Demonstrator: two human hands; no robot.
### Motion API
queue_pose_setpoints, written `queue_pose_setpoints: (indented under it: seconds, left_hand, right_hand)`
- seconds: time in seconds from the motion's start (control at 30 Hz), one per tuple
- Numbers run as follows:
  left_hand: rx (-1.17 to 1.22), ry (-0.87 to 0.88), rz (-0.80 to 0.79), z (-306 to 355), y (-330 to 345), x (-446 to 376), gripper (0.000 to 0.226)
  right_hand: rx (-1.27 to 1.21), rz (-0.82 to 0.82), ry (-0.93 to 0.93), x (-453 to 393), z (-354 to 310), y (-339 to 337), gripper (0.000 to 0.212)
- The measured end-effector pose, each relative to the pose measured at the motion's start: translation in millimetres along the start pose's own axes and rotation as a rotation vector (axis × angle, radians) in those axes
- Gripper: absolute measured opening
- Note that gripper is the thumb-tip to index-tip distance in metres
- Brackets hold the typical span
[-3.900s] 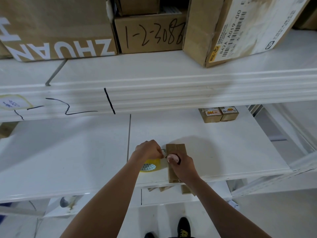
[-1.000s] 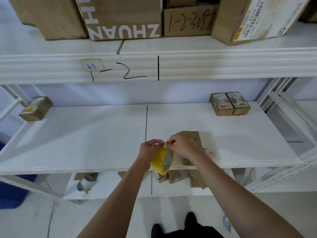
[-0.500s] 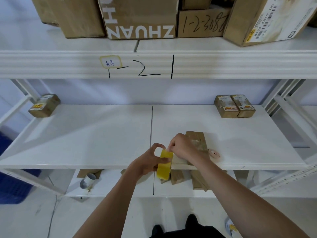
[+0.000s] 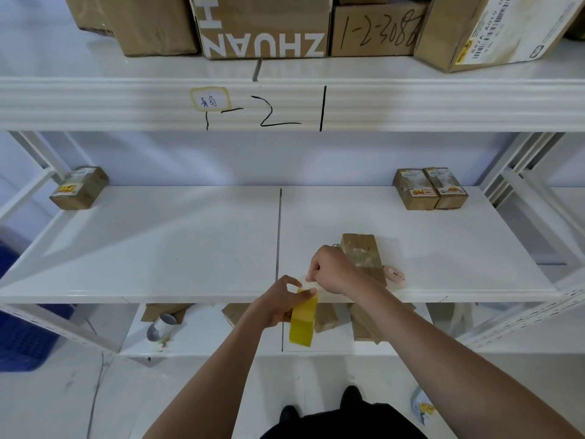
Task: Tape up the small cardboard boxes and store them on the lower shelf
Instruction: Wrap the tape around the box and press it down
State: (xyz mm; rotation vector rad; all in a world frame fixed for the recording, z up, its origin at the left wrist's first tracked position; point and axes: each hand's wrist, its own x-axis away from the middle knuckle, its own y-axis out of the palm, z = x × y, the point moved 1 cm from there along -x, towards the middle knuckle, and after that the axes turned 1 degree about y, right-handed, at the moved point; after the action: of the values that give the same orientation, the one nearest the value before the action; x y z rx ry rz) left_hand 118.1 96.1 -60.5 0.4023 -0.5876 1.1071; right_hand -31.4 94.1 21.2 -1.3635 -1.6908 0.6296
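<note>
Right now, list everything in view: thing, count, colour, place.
big boxes: four or more, brown, top shelf.
small boxes: two at back right of the middle shelf, one at back left, brown.
long box: one, brown, front of the middle shelf, beside the right hand.
pink cutter: one, right of the long box.
tape roll: one, yellow, in the left hand.
boxes: several, brown, lower shelf.
crate: one, blue, floor at left.
left hand: grips the roll.
right hand: fingers pinch the tape end.

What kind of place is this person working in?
Probably a stockroom or small warehouse: white metal shelving marked with handwritten codes, large cardboard cartons on the top shelf, and small labelled boxes stored on the shelf below.
</note>
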Motion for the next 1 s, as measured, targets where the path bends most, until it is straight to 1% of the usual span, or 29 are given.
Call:
queue_pose_setpoints:
  seconds: [0.07,0.17,0.3,0.4,0.43,0.47,0.57,0.6,0.7,0.73,0.83,0.9,1.0]
  left_hand:
    - [0.010,-0.001,0.025,-4,1,0,0.055]
    - [0.045,0.029,-0.005,-9,0,0,0.056]
    - [0.029,0.022,-0.154,-18,-3,2,0.065]
    - [0.012,0.035,-0.197,-21,-4,2,0.047]
    - [0.015,0.026,-0.184,-21,-3,2,0.045]
    - [0.024,0.001,-0.149,-22,-3,0,0.048]
    - [0.040,-0.068,-0.002,-27,-2,-4,0.061]
    - [0.038,-0.071,0.022,-29,-2,-4,0.065]
    - [0.047,-0.063,0.040,-30,0,-6,0.073]
    - [0.057,-0.067,0.044,-32,1,-6,0.071]
    - [0.034,-0.072,0.040,-46,2,-9,0.051]
    - [0.065,-0.104,0.061,-56,1,-11,0.048]
    - [0.101,-0.150,0.090,-59,0,-13,0.033]
  right_hand:
    - [-0.004,0.008,-0.004,0,0,4,0.019]
    - [-0.043,0.028,0.019,-4,3,6,0.013]
    - [-0.052,0.034,0.035,-7,7,4,0.011]
    - [-0.022,0.001,0.025,-4,6,6,0.016]
    - [-0.007,-0.008,0.025,-3,6,7,0.018]
    - [0.004,-0.012,0.025,-2,5,8,0.020]
    - [0.006,-0.022,0.013,-3,2,6,0.032]
    - [0.002,-0.022,0.010,-4,1,6,0.032]
    - [-0.039,-0.003,0.018,-11,5,6,0.017]
    - [-0.046,-0.012,0.017,-13,6,7,0.013]
    - [-0.023,-0.049,0.020,-17,9,17,0.007]
    - [-0.034,-0.045,0.040,-21,14,26,0.008]
    - [-0.053,-0.024,0.062,-30,17,36,0.009]
